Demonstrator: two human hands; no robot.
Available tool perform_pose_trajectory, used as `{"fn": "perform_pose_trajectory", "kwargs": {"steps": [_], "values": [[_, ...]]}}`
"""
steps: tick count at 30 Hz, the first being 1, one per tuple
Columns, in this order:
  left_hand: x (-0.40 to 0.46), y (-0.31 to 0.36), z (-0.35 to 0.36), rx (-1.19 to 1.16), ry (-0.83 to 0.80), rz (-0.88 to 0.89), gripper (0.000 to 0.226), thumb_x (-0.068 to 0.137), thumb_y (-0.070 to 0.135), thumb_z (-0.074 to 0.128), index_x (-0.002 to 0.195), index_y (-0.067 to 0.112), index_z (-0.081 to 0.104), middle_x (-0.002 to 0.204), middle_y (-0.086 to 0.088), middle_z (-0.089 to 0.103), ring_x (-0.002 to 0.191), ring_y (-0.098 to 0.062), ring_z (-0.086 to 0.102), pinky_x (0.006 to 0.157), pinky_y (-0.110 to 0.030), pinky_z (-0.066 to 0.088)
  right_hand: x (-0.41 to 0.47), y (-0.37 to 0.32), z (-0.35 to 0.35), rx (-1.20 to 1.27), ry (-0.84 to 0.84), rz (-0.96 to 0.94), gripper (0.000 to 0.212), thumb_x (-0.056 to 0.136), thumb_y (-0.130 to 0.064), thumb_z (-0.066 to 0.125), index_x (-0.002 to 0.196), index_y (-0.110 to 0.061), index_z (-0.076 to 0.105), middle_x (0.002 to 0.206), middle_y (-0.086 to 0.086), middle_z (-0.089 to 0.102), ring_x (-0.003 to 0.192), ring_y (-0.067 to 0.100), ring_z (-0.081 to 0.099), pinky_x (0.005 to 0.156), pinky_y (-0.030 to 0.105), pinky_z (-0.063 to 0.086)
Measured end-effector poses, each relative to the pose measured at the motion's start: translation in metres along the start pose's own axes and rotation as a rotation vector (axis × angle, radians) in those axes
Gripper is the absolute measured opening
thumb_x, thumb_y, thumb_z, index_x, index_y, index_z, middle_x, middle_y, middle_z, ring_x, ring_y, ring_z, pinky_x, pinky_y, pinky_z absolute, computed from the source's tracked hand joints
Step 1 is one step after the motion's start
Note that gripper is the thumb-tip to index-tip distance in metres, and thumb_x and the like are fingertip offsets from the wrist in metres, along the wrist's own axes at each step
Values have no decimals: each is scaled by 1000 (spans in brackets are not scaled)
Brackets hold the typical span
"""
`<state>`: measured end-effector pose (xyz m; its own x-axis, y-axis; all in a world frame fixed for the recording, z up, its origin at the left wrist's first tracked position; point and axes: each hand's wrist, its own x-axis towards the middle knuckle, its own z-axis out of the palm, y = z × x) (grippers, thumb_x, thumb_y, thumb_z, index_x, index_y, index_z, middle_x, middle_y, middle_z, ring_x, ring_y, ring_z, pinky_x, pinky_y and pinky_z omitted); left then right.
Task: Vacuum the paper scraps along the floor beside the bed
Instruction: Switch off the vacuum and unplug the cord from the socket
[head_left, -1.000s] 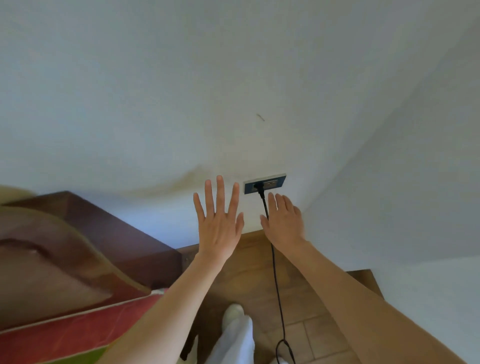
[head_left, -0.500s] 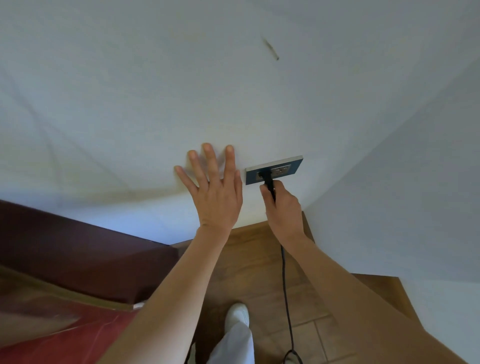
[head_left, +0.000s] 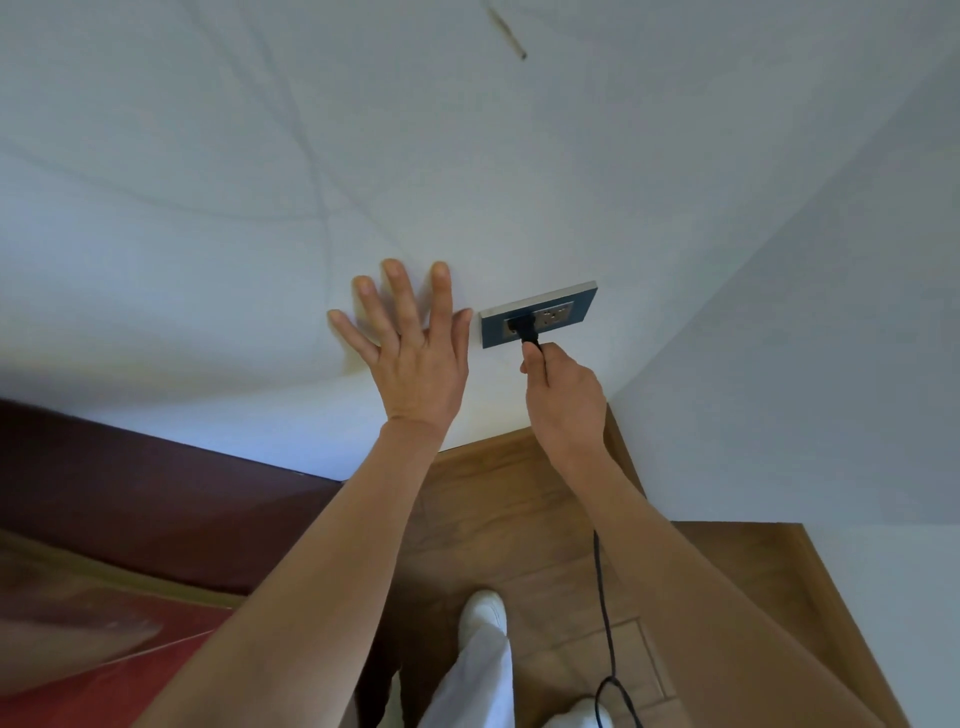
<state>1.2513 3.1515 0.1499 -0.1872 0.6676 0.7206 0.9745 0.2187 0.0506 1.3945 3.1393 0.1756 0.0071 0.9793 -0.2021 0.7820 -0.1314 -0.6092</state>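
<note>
A dark blue wall socket (head_left: 582, 312) with a silver rim sits low on the white wall. A black plug (head_left: 523, 330) is in its left outlet. My right hand (head_left: 563, 397) grips the plug just below the socket, fingers curled round it. The black cord (head_left: 602, 608) runs down from under my right forearm to the wooden floor and loops at the bottom edge. My left hand (head_left: 415, 353) presses flat on the wall just left of the socket, fingers spread. No vacuum body or paper scraps are in view.
A dark wooden bed headboard (head_left: 156, 493) and red bedding (head_left: 104, 691) fill the lower left. Brown wood floor (head_left: 519, 519) lies below, with my white shoes (head_left: 483, 613) and white trouser leg. A second white wall (head_left: 805, 364) closes the corner on the right.
My right hand went from lying open beside the cord to gripping the plug at the socket. My left hand moved up and now presses the wall. The view shifted closer to the wall.
</note>
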Motion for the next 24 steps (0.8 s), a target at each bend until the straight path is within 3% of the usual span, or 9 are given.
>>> {"fn": "perform_pose_trajectory", "kwargs": {"steps": [24], "values": [[-2,-1,1,4,14,0,84,95,50,45,147,24,-15,152,-8,-31,140,-31,-25,111,-58,-5,-4,-2,7,146,44,43,41,102,-37,34,119,-12,62,116,1,67,99,17,65,81,18,43]]}}
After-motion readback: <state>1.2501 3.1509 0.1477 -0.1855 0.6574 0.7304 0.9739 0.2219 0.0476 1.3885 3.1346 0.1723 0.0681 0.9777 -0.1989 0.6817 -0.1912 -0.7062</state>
